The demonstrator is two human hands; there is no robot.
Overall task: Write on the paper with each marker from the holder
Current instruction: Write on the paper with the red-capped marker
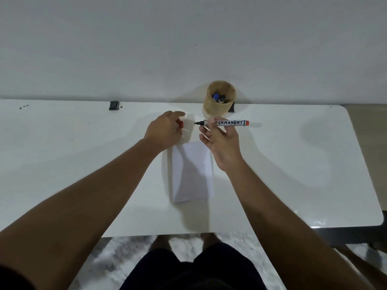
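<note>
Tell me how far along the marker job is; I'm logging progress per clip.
Early. Done: one white marker labelled PERMANENT with a red end is out of the wooden cylindrical holder and uncapped; the right hand holds it, and the left hand holds its red cap. In hand: bringing the tip to the white sheet of paper, which looks unmarked. Left: writing with it, then with the markers standing in the holder.
</note>
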